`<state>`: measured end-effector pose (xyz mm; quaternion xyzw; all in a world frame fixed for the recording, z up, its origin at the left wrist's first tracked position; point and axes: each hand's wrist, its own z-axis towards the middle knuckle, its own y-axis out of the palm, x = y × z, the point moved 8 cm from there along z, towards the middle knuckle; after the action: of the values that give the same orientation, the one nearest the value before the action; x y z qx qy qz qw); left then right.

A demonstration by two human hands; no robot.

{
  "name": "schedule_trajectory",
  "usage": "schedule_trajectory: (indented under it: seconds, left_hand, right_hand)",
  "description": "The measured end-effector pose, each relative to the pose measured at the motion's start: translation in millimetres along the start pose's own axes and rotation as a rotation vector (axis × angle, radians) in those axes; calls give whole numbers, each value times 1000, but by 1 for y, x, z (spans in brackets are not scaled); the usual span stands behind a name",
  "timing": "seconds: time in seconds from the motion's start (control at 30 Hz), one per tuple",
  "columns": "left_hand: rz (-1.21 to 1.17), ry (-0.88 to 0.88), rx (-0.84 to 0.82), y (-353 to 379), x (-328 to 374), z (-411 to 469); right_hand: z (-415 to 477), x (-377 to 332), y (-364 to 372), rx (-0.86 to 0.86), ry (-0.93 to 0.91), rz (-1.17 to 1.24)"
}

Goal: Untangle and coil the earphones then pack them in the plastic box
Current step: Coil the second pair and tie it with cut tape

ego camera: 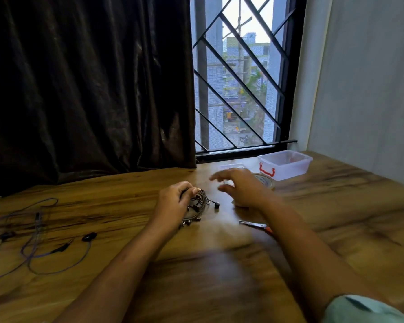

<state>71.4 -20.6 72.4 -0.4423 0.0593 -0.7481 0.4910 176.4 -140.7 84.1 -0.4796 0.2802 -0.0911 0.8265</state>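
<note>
A coiled bundle of grey earphones [200,202] lies on the wooden table [219,276] at its middle. My left hand [173,203] grips the top of this coil with curled fingers. One black earbud [216,205] sticks out to the right of the coil. My right hand [240,188] hovers to the right of the coil, blurred, fingers spread and holding nothing. The clear plastic box [286,165] with a red latch stands open at the back right. Its clear lid [232,167] lies flat just left of it. A second, purple earphone [33,241] sprawls uncoiled at the left.
A roll of tape [265,180] sits behind my right hand, in front of the box. Orange-handled pliers [257,226] lie under my right forearm. A dark curtain hangs at the back left, a barred window behind the box, a wall on the right.
</note>
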Motion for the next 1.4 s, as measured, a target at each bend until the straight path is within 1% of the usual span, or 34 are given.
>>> schedule_trajectory:
  seconds: [0.07, 0.1, 0.17, 0.27, 0.33, 0.43, 0.53, 0.67, 0.77, 0.87, 1.0, 1.13, 1.2, 1.27, 1.33, 1.4]
  left_hand:
    - [-18, 0, -24, 5, 2, -2]
    - [-21, -4, -37, 7, 2, -3]
    - [-15, -14, -57, 10, 1, -4]
    - [-11, -23, -78, 13, 2, -6]
    - [-14, -37, -94, 14, 2, -7]
    - [-8, -43, -131, 20, 2, -9]
    - [8, -25, -186, 29, 0, -10]
    - [-49, -22, -270, 42, -1, -13]
    - [-52, 32, -316, 49, 5, -15]
    - [-41, 107, -357, 55, 14, -18]
    - [4, 157, -414, 60, 20, -23]
    - [85, 221, -368, 58, 30, -28]
    - [122, 201, -331, 56, 28, -28]
    - [155, 172, -314, 54, 23, -27]
    - [178, 148, -306, 53, 18, -25]
    - [182, 130, -294, 51, 14, -23]
  right_hand:
    - [-12, 24, -7, -108, 83, -269]
    - [-20, 30, -8, -157, 99, -359]
    - [-33, 37, -6, -201, 94, -476]
    - [-41, 41, 6, -194, 91, -597]
    - [-39, 42, 11, -162, 106, -566]
    - [-38, 43, 8, -95, 138, -406]
    - [-38, 42, 5, -84, 143, -309]
    - [-38, 37, -3, -24, 94, -223]
    - [-37, 27, 0, -25, 34, -217]
    - [-35, 17, 7, -34, -20, -294]
    - [-35, 8, 7, 13, -71, -333]
    - [-37, -6, 10, 12, -134, -207]
    - [-36, -9, 13, -11, -135, -165]
    - [-35, -12, 10, 20, -137, -96]
    - [-40, -9, -5, 101, -55, 31]
    - [-55, 1, -20, 127, 63, 30]
